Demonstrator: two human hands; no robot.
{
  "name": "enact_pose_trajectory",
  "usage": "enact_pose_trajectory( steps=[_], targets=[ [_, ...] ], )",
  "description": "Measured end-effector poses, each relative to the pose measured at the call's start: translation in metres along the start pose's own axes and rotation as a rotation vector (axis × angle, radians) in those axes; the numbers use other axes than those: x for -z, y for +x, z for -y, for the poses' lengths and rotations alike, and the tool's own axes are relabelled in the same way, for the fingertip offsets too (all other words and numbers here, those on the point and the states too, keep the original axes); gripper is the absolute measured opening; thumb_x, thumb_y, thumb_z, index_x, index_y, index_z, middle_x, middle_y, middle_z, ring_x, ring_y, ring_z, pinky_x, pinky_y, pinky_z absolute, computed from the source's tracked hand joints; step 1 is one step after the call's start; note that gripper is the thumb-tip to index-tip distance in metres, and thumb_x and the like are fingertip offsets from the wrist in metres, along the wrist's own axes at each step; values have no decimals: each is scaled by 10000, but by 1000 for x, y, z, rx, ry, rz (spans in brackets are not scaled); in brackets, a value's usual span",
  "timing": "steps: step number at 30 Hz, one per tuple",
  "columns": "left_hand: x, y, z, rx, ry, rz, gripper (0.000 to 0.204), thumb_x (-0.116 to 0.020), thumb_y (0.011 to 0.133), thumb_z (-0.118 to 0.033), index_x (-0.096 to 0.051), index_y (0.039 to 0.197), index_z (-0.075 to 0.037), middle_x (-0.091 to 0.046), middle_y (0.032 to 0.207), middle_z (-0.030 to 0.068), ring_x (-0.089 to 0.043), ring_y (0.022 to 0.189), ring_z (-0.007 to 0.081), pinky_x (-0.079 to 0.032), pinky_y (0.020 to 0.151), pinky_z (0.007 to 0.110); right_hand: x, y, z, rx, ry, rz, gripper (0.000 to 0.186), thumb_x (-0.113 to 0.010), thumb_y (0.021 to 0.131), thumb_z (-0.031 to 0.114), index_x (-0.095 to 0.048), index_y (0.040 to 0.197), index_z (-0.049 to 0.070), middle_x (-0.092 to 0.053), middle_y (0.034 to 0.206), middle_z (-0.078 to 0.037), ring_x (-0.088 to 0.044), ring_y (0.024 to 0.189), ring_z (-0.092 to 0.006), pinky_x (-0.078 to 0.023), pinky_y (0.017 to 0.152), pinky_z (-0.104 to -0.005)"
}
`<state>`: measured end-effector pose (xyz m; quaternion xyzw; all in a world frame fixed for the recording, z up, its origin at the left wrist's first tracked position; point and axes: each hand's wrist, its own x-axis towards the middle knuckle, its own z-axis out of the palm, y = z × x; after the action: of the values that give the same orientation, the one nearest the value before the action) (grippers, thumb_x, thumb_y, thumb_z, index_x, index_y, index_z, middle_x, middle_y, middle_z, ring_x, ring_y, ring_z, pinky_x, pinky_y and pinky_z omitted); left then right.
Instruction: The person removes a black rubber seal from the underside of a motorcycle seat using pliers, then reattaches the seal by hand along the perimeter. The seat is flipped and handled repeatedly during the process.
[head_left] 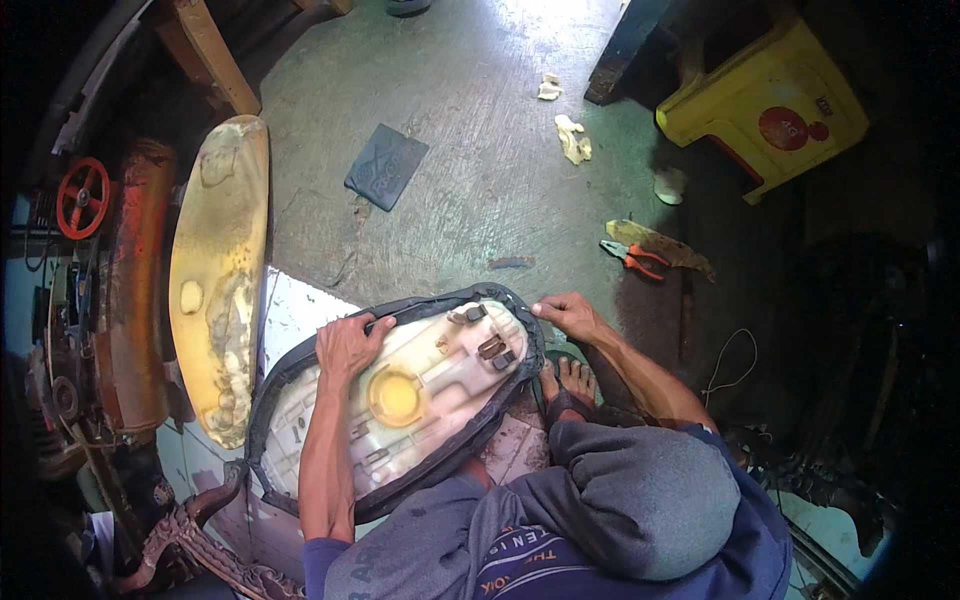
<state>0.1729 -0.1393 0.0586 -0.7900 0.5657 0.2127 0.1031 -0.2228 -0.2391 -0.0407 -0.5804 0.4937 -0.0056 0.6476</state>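
Note:
A motorcycle seat [430, 400] lies upside down against my legs, its whitish plastic base facing up. Black seat cover [262, 425] material is folded over the base's rim all the way round. My left hand [345, 345] grips the seat's far left rim, thumb over the base side and fingers partly hidden over the outer edge. At the narrow right end, my right hand [570, 315] is closed at the cover's edge, thumb and fingers drawn together there. A round yellow plug or recess [395, 395] shows in the base, with dark rubber pads [468, 314] near the narrow end.
A worn yellow foam seat pad [222, 280] stands at the left beside a rusty cylinder [140, 290] and a red handwheel [82, 198]. Orange-handled pliers [635, 258], foam scraps [573, 140] and a dark flat square [386, 167] lie on the floor. A yellow plastic stool [765, 110] is far right.

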Motion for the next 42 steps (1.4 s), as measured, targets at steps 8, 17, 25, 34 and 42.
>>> enact_pose_trajectory(
  steps=[8,17,25,34,42],
  targets=[
    [-1,-2,-1,13,24,5,630,-581,924,-695,-830,1002,-122,-741,774,222,-739,775,406,-559,723,506,-2,-6,45,394,-690,-320,276,-650,964,388,-816,1009,172,-752,907,-121,-743,848,-352,-564,713,-509],
    [-4,-3,-1,-18,30,-68,606,-589,928,-686,-832,969,-132,-730,742,227,-732,734,406,-551,688,514,4,21,16,117,-142,-26,415,-714,946,464,-811,1034,70,-712,765,-144,-664,725,-214,-506,682,-408],
    [-9,-16,-6,-70,1,-50,593,-607,927,-679,-819,911,-125,-695,653,196,-713,647,385,-534,630,508,4,9,-22,30,86,126,430,-712,963,474,-807,970,55,-622,690,-19,-574,714,-144,-469,670,-384],
    [-10,-14,-6,-61,-7,-50,592,-621,925,-665,-818,893,-108,-679,627,197,-707,622,372,-525,584,492,12,-16,37,420,-742,-224,250,-658,969,392,-818,1045,216,-739,866,-58,-730,767,-306,-553,626,-462],
    [-9,-16,-6,-123,2,-138,580,-626,936,-644,-807,859,-98,-680,632,198,-698,610,380,-517,567,488,9,-18,46,444,-776,-214,256,-655,960,402,-810,1055,222,-736,885,-43,-733,775,-298,-566,634,-465]
  ],
)
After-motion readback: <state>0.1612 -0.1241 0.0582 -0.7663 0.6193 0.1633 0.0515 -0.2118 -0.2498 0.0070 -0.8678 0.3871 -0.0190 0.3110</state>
